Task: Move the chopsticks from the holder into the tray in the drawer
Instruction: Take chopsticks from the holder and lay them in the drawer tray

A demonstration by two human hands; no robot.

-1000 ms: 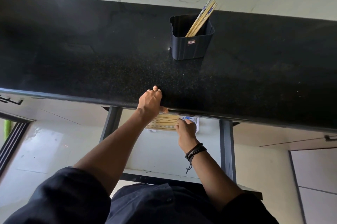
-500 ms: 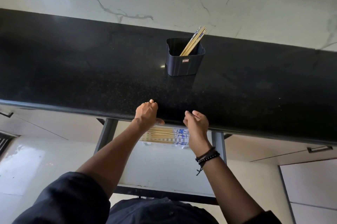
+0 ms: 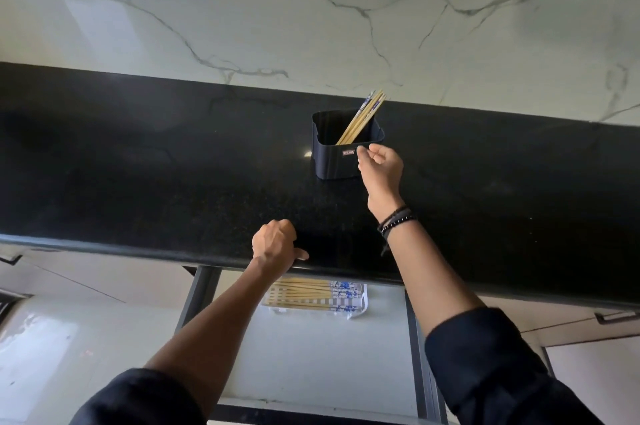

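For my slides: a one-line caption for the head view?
Right hand at the black holder of chopsticks; left hand rests on the counter edge above the tray in the open drawer.

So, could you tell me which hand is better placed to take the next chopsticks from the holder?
The right hand: it is right at the holder, near the leaning chopsticks, holding nothing. The left hand rests curled on the counter edge, farther away.

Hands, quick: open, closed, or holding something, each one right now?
Left hand: closed, curled fingers resting on the counter edge, holding nothing.
Right hand: open and empty, by the holder front.
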